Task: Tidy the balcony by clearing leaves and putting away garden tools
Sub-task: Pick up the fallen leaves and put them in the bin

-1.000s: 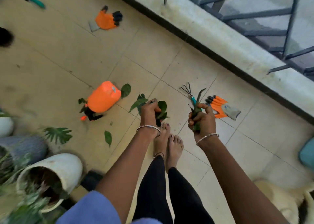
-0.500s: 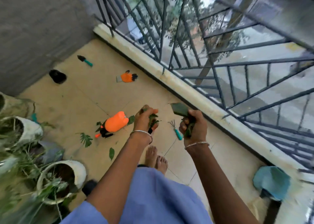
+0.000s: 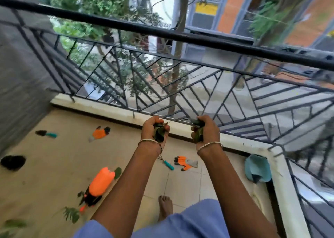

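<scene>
Facing hands (image 3: 152,129) (image 3: 207,132) and leaves (image 3: 160,135): black railing (image 3: 180,37).

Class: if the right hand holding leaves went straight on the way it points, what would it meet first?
Most likely the black railing; the right hand, gripping leaves, points at its bars over the ledge. Depth is unclear.

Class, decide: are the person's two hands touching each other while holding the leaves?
Apart. The head view shows the left hand and right hand each gripping its own leaves, with the pale ledge plainly visible in the gap between them.
</scene>
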A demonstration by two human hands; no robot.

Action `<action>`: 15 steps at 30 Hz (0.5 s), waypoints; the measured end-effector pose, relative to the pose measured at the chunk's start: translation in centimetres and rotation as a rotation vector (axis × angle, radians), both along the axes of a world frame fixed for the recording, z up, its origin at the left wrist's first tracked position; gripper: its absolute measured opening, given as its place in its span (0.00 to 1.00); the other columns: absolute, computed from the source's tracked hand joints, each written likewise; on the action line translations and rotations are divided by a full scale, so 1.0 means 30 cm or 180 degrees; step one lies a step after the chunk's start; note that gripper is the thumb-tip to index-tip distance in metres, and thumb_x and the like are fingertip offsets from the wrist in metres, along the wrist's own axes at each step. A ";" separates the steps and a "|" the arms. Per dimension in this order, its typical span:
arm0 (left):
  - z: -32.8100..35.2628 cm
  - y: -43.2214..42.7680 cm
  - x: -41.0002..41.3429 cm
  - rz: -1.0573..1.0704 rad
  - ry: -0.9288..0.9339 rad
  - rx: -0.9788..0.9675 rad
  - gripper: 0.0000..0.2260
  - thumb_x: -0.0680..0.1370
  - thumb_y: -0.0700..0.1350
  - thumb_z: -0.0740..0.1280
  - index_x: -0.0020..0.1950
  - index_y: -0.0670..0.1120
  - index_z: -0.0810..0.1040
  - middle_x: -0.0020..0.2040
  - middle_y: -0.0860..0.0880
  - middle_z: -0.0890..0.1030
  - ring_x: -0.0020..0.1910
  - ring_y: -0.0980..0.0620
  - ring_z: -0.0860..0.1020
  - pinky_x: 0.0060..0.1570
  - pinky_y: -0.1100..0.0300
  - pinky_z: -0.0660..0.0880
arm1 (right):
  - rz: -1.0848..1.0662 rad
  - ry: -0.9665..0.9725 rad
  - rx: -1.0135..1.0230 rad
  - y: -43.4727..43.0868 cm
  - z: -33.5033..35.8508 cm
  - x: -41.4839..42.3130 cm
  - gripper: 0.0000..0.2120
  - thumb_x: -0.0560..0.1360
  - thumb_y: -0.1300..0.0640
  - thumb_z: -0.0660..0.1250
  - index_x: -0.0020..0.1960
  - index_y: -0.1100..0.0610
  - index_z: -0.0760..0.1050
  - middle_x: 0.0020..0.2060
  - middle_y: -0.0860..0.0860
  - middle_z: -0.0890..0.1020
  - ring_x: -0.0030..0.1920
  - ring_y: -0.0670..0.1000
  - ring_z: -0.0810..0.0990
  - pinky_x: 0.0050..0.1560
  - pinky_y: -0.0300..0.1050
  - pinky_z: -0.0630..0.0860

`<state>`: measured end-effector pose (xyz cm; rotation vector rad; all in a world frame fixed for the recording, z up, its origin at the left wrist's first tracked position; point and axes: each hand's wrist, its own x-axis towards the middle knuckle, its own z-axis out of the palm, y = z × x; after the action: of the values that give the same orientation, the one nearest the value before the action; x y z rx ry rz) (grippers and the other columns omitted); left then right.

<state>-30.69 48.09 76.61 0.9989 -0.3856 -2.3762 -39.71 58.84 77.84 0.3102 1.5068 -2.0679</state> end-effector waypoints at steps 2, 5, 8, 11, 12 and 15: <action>0.016 0.076 0.018 -0.0232 0.0130 0.0095 0.14 0.77 0.33 0.53 0.33 0.44 0.65 0.30 0.47 0.66 0.24 0.52 0.67 0.22 0.65 0.68 | -0.0244 -0.0042 -0.0129 0.091 0.003 0.039 0.05 0.74 0.61 0.65 0.39 0.59 0.74 0.31 0.53 0.78 0.24 0.48 0.75 0.22 0.36 0.65; 0.022 0.210 0.053 -0.0592 0.0239 0.0365 0.13 0.78 0.33 0.54 0.34 0.42 0.68 0.32 0.45 0.71 0.28 0.50 0.73 0.22 0.67 0.70 | -0.0531 -0.0052 -0.0255 0.242 0.010 0.109 0.07 0.75 0.60 0.63 0.39 0.58 0.74 0.30 0.53 0.78 0.24 0.48 0.74 0.21 0.35 0.65; 0.026 0.370 0.081 -0.0970 0.0190 0.0569 0.12 0.79 0.33 0.55 0.37 0.41 0.69 0.35 0.43 0.72 0.35 0.49 0.74 0.22 0.68 0.70 | -0.0912 -0.0081 -0.0318 0.430 0.007 0.190 0.08 0.75 0.62 0.62 0.37 0.57 0.73 0.29 0.53 0.75 0.24 0.48 0.73 0.23 0.35 0.66; 0.023 0.534 0.086 -0.1261 0.0194 0.0699 0.11 0.79 0.34 0.56 0.38 0.41 0.70 0.34 0.45 0.71 0.29 0.51 0.73 0.19 0.67 0.68 | -0.1284 -0.0096 -0.0285 0.618 -0.001 0.249 0.06 0.75 0.62 0.63 0.42 0.57 0.77 0.30 0.53 0.75 0.24 0.49 0.72 0.24 0.35 0.67; 0.021 0.586 0.079 -0.1399 0.0240 0.0715 0.11 0.79 0.34 0.56 0.38 0.41 0.70 0.33 0.46 0.69 0.25 0.52 0.72 0.18 0.67 0.67 | -0.1423 -0.0083 -0.0295 0.678 0.000 0.262 0.07 0.76 0.62 0.62 0.44 0.57 0.79 0.31 0.53 0.76 0.24 0.49 0.72 0.24 0.36 0.67; -0.002 0.754 0.045 -0.1952 0.0226 0.0645 0.10 0.81 0.37 0.57 0.39 0.43 0.70 0.32 0.49 0.67 0.20 0.56 0.67 0.16 0.68 0.61 | -0.1823 -0.0084 -0.0289 0.867 0.002 0.307 0.08 0.76 0.63 0.61 0.45 0.58 0.79 0.32 0.53 0.78 0.25 0.50 0.71 0.24 0.36 0.67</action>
<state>-29.35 70.70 76.56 0.9808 -0.4849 -3.0431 -30.49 84.86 77.91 0.8068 1.4131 -2.5420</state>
